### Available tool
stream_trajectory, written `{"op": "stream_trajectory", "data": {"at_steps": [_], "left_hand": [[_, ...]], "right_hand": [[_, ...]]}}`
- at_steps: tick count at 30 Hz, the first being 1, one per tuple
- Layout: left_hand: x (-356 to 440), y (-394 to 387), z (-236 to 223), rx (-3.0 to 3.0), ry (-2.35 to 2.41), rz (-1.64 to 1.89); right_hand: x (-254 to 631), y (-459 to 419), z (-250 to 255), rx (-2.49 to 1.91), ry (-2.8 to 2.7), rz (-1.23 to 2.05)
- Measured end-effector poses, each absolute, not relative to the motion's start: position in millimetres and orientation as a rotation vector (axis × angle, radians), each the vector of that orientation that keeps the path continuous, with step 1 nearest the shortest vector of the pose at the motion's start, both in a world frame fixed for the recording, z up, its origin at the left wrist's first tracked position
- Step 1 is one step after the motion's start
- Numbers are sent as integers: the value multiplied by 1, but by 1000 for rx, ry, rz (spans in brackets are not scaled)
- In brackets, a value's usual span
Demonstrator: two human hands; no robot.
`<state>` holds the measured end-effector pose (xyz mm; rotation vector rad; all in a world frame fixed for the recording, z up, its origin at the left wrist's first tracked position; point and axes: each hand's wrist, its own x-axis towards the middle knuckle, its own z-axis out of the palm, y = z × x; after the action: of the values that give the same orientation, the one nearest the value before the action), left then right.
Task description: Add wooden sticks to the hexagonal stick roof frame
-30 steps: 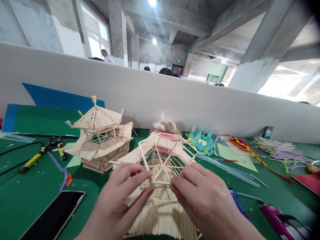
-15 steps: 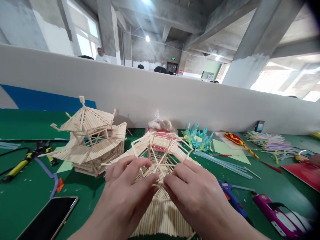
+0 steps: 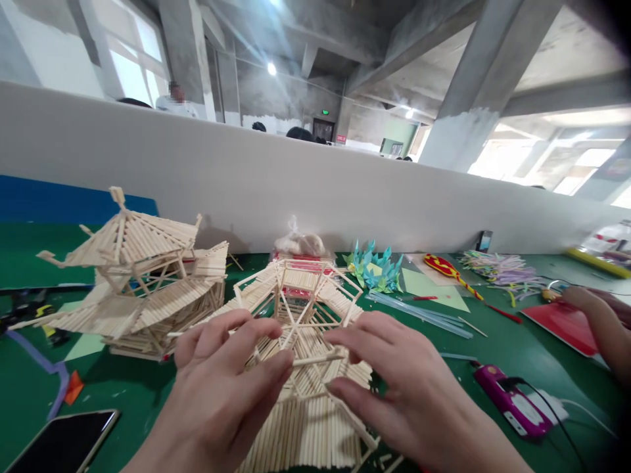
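The model stood in the near middle of the worktop, built of thin wooden sticks, with slatted roofing on its near side and an open, many-sided frame above. One stick spanned the gap between the hands, over the near side of the frame. Whether it touched the frame could not be confirmed.

Left hand: the fingers were curled, with the thumb tip over the stick's left end. The thumb hid that end, so a firm pinch could not be verified.

Right hand: the thumb and index finger were well parted around the stick's right end, with no visible grip on it.

The step appeared to be the seating of this stick. Good practice called for steadying the left end while the right end was aligned with its corner. Light pressure along the stick seemed preferable to a downward push, since the slender frame looked likely to flex. Both wrists were best kept clear of the near roofing. The pagoda, at left, offered a shape for comparison; the phone lay near left, apart from the work.
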<state>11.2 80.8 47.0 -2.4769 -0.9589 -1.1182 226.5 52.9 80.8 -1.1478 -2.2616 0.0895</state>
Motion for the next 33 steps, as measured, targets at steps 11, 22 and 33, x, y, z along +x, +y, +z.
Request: {"op": "stream_trajectory", "data": {"at_steps": [11, 22, 33], "left_hand": [[9, 84, 42, -2496, -963, -1152], [10, 87, 41, -2475, -957, -1170], [12, 87, 40, -2454, -969, -1205]], "right_hand": [[251, 59, 48, -1328, -2008, 385], [234, 66, 42, -1230, -1954, 493], [228, 72, 37, -1172, -1871, 465]]}}
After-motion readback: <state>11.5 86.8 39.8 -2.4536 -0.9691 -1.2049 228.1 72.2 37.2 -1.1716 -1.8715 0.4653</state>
